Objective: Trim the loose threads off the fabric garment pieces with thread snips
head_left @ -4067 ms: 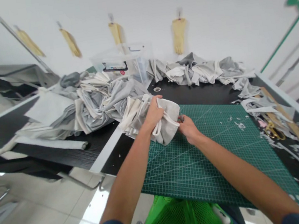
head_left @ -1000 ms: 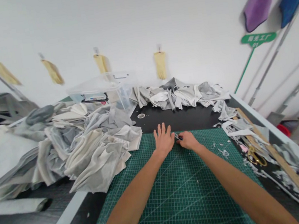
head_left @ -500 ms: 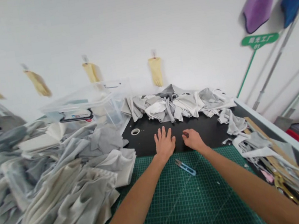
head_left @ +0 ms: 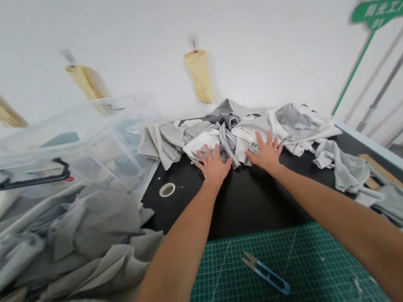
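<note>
Both arms reach forward over the black tabletop (head_left: 255, 203) to a row of white and grey fabric scraps (head_left: 258, 127) along the wall. My left hand (head_left: 213, 165) has its fingers spread at the front of the white scraps. Beside it, my right hand (head_left: 266, 154) is likewise spread, fingertips over the pale scraps. Neither hand grips anything; whether the fingers press on the cloth I cannot tell. Blue thread snips (head_left: 267, 273) lie on the green cutting mat (head_left: 223, 274), nearer to me than the hands.
Left stands a clear plastic box (head_left: 110, 149) with a black handle, behind a large grey fabric pile (head_left: 94, 222). A white tape roll (head_left: 167, 190) lies on the black surface. Scraps and a wooden strip (head_left: 390, 173) line the right edge. Yellow gloves (head_left: 200, 78) hang on the wall.
Both hands have moved forward from the black tabletop to the fabric scraps at the wall. My right hand's curled fingers have spread. The view has shifted closer.
</note>
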Demonstrator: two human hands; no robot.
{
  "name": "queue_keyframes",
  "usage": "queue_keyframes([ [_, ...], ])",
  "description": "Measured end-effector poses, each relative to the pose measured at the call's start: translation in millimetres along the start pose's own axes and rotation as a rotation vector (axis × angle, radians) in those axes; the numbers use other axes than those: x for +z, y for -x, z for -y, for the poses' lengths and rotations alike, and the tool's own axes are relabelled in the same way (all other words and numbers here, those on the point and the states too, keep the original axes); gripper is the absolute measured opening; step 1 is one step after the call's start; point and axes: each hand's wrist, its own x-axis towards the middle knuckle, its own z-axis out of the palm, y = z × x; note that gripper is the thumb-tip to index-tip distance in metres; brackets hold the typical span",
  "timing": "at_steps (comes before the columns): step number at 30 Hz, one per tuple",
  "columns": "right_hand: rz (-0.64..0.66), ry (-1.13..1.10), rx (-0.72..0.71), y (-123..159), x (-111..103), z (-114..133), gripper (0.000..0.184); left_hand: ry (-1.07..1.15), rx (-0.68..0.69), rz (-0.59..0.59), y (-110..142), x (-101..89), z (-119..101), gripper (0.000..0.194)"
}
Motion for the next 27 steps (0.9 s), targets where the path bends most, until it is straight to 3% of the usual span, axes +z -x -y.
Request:
queue_keyframes([
  [3, 0.022, 0.036, 0.043, -39, 12, -13, 0.102, 0.028, -0.065, 0.003, -34, 7.1, 3, 0.111],
  [6, 0.133, 0.041, 0.098, -66, 26, -17, 0.104, 0.072, -0.093, 0.073, -60, 15.0, 4, 0.118],
  [8, 0.197, 0.038, 0.084, -75, 34, -16, 0.098, 0.082, -0.065, 0.134, -70, 20.5, 4, 0.111],
  [11, 0.236, 0.034, 0.003, -74, 41, -11, 0.074, 0.048, 0.023, 0.192, -75, 28.3, 4, 0.086],
  [15, 0.267, -0.002, -0.089, -60, 38, -1, 0.05, 0.035, 0.138, 0.193, -66, 34.8, 3, 0.059],
  [21, 0.284, -0.038, -0.229, -31, 22, 13, 0.05, 0.04, 0.274, 0.199, -37, 22.0, 4, 0.036],
  [27, 0.29, -0.092, -0.248, 20, -8, 11, 0.047, 0.06, 0.319, 0.221, 8, -1.0, 7, 0.03],
])
